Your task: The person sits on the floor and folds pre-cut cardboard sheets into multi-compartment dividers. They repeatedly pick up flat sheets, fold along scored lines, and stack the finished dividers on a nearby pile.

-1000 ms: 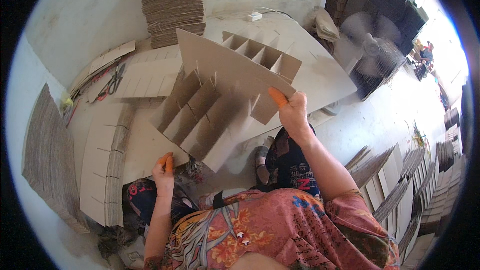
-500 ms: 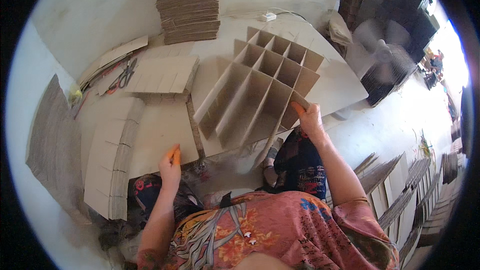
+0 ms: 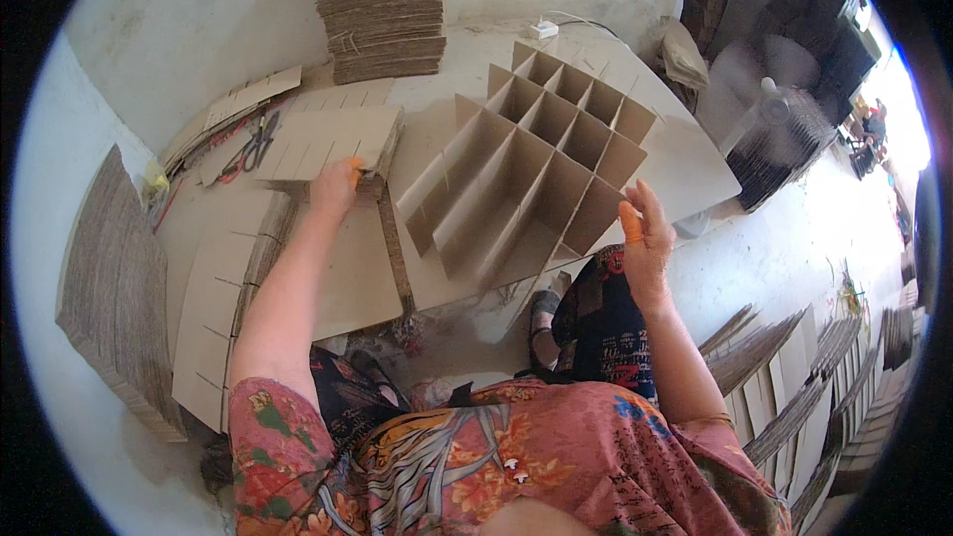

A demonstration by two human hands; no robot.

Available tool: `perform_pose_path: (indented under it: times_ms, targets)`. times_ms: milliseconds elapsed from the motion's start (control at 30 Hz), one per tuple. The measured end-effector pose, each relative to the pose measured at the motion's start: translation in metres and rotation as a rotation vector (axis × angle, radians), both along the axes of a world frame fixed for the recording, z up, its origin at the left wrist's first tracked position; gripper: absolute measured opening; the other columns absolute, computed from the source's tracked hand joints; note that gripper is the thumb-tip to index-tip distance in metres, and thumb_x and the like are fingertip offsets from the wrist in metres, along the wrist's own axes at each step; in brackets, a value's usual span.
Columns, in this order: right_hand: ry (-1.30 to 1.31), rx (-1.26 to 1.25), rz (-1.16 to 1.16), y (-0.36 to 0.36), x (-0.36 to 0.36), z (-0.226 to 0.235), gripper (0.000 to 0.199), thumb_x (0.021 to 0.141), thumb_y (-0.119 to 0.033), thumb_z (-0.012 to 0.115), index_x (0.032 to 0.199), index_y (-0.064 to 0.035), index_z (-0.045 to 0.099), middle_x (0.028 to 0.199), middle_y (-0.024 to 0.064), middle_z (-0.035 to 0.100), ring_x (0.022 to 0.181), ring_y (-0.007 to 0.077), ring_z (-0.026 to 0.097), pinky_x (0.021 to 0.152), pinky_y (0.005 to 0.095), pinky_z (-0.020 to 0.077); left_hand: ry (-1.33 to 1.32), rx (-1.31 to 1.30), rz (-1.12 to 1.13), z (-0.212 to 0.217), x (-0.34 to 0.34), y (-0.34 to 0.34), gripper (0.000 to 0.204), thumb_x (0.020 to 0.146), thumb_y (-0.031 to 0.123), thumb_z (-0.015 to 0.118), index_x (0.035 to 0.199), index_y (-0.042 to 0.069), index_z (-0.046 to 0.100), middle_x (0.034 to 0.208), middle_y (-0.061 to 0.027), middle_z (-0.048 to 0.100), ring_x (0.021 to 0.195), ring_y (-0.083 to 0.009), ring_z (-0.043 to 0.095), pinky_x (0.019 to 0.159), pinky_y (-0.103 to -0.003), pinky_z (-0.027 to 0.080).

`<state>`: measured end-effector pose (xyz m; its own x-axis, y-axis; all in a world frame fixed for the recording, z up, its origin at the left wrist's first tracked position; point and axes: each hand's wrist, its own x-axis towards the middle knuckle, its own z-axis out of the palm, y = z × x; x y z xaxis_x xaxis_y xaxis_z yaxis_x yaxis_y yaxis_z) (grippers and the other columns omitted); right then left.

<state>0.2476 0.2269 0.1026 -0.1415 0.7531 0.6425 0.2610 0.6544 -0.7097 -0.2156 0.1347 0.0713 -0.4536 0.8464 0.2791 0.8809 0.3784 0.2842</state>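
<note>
My left hand reached far across the table, fingers pinching the near edge of the slotted cardboard strips stacked there. My right hand hung open, gripping nothing, just right of the assembled cardboard grid divider, which lay flat between my hands.

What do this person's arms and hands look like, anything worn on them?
Both forearms are bare below short sleeves of a reddish, leaf-patterned top. The left hand and right hand each wear an orange fingertip cover; no gloves show.
</note>
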Motion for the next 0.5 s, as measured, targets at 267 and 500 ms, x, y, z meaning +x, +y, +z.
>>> perform_pose_path:
  times_ms: [267,500]
  targets:
    - [0.043,0.188,0.058,-0.026,0.001,0.043,0.028,0.093,-0.004,0.058,0.121,-0.0007,0.059,0.107,0.0131,0.065,0.099,0.0192,0.065,0.080,0.0284,0.0550,-0.533,0.045,-0.048,0.033,-0.029,-0.005,0.023,0.084,0.016,0.068,0.104,0.004,0.070,0.088,-0.0095,0.071,0.080,-0.0175,0.063,0.071,-0.031,0.049]
    - [0.429,-0.398,0.491,-0.043,-0.017,0.073,0.028,0.095,-0.008,0.057,0.120,0.0048,0.058,0.106,0.0160,0.066,0.094,0.0205,0.066,0.078,0.0292,0.0547,-0.069,0.677,-0.286,0.108,0.089,-0.032,0.027,0.086,-0.001,0.062,0.112,0.003,0.068,0.109,-0.0089,0.070,0.097,-0.0149,0.064,0.085,-0.029,0.051]
